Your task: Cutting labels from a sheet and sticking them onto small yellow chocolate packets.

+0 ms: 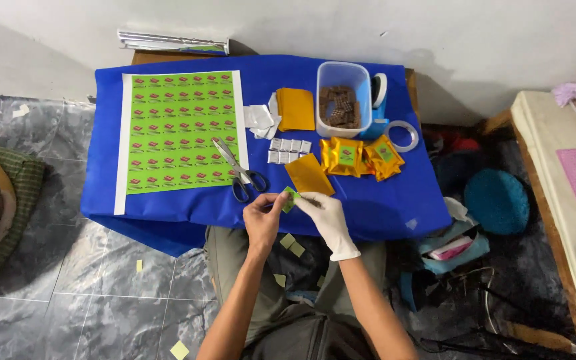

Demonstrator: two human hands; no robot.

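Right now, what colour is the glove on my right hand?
White; the glove on the right hand shows best in the head view.

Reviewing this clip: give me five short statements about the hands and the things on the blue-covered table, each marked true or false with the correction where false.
1. Both hands hold a small green sticker between them. True.
2. The left hand wears a white glove. False: the left hand is bare; the right hand wears the glove.
3. The scissors lie partly on the green sticker sheet. True.
4. The clear plastic tub is empty. False: it holds brown pieces.
5. The gold-wrapped packets sit left of the sticker sheet. False: they lie to its right, in front of the tub.
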